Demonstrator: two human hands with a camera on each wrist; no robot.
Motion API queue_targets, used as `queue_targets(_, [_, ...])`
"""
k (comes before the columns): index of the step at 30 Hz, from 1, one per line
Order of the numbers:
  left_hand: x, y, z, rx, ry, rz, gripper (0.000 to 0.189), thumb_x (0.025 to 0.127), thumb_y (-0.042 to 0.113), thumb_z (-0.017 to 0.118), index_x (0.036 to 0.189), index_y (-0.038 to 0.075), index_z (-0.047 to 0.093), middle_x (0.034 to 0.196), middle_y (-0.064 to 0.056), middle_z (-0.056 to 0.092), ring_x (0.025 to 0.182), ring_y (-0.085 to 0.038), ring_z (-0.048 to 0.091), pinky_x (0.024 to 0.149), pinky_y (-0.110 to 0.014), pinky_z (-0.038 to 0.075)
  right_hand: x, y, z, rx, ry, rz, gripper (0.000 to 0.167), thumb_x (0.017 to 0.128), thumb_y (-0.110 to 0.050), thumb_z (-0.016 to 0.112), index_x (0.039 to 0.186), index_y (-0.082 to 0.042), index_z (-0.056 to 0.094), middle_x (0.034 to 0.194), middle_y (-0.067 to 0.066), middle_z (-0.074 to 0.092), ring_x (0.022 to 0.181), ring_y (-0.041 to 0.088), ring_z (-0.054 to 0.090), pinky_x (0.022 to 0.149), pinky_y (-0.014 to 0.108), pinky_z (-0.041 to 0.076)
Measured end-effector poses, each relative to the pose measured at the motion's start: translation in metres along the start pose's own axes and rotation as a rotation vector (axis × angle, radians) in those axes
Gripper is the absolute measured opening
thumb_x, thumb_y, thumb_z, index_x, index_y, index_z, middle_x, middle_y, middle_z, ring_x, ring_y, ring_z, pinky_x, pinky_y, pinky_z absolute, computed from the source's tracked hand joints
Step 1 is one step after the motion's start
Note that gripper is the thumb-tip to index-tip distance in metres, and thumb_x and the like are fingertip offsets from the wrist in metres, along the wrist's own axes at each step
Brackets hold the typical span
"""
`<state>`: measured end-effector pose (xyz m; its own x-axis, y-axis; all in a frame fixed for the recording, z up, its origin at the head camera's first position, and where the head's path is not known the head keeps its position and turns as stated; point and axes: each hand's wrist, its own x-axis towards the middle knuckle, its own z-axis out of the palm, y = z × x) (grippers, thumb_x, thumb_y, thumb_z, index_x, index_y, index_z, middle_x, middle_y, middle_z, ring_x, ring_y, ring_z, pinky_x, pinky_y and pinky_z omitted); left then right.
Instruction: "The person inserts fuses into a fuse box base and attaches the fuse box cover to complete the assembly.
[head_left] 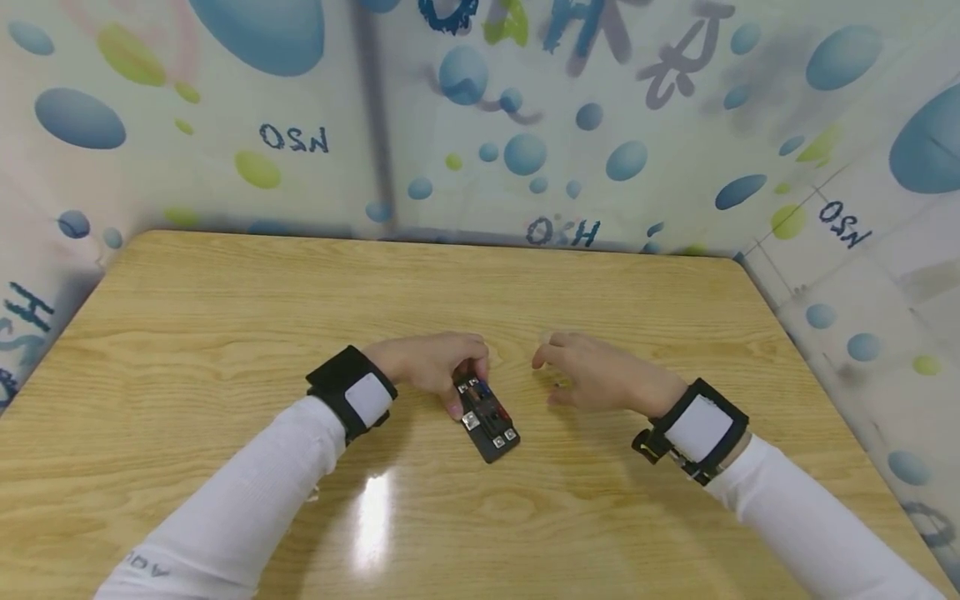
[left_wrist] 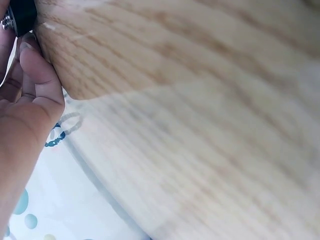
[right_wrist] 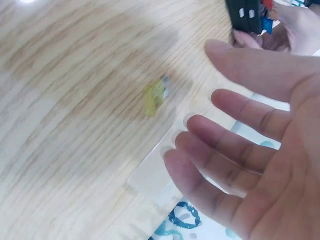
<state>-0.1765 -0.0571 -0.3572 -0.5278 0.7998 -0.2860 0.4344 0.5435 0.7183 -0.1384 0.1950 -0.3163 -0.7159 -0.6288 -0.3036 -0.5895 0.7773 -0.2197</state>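
In the head view my left hand [head_left: 442,367] grips the far end of a small black circuit board [head_left: 483,442], thumb along its near side. Metal terminals and red and blue parts sit on the board's face. Its dark corner [left_wrist: 24,17] also shows between the fingertips in the left wrist view. My right hand [head_left: 600,371] is held to the right of the board with relaxed, parted fingers and nothing in its grasp. Off its fingertips, the right wrist view shows a small, blurred yellow piece [right_wrist: 154,97] with a silvery end.
Both hands are over a light wooden table [head_left: 262,292] with a glossy surface. Its far edge meets a wall [head_left: 450,192] printed with blue and green bubbles, and another such wall stands at the right. Each wrist wears a black strap [head_left: 352,392] over a white sleeve.
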Motion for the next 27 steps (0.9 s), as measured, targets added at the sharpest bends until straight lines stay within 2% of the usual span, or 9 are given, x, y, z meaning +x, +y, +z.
queue_targets(5, [-0.001,0.001,-0.001,0.000,0.000,-0.009,0.045,0.065,0.004,0.088,0.099,0.014,0.062,0.105,-0.001,0.057,0.094,-0.015,0.055,0.086,-0.027,0.047,0.000,0.004,0.003,0.000,-0.001,0.006,0.039,0.085,-0.019,0.077,0.119,-0.008,0.064,0.111,0.009,0.063,0.098,0.020,0.060,0.087,0.040,0.052])
queue_targets(11, [-0.002,0.003,-0.001,-0.004,-0.003,-0.019,0.045,0.065,0.004,0.088,0.100,0.013,0.063,0.106,-0.001,0.057,0.095,-0.015,0.056,0.086,-0.027,0.047,0.001,0.009,0.011,0.000,0.012,0.005,0.032,0.083,-0.016,0.078,0.111,-0.009,0.066,0.101,0.006,0.063,0.083,0.013,0.054,0.076,0.033,0.050])
queue_targets(16, [-0.002,0.004,-0.001,-0.011,-0.003,-0.021,0.045,0.065,0.003,0.088,0.100,0.013,0.062,0.106,-0.002,0.057,0.095,-0.015,0.055,0.086,-0.027,0.047,0.000,0.013,0.017,0.001,0.086,-0.038,0.020,0.083,-0.003,0.075,0.099,-0.008,0.065,0.093,0.004,0.062,0.080,0.013,0.054,0.074,0.031,0.051])
queue_targets(20, [-0.002,0.004,-0.001,-0.014,-0.003,-0.025,0.045,0.065,0.003,0.088,0.100,0.013,0.062,0.105,-0.002,0.057,0.095,-0.015,0.055,0.086,-0.026,0.047,0.001,0.016,0.020,-0.027,0.142,-0.075,0.020,0.081,0.006,0.071,0.091,-0.008,0.062,0.087,0.004,0.062,0.078,0.013,0.055,0.071,0.031,0.052])
queue_targets(27, [-0.002,0.003,-0.001,-0.015,0.000,-0.031,0.045,0.065,0.003,0.089,0.100,0.013,0.062,0.105,-0.001,0.057,0.094,-0.015,0.055,0.085,-0.027,0.047,0.001,0.018,0.024,-0.007,0.145,-0.057,0.019,0.082,0.006,0.072,0.092,-0.007,0.062,0.089,0.006,0.064,0.081,0.015,0.060,0.073,0.031,0.054])
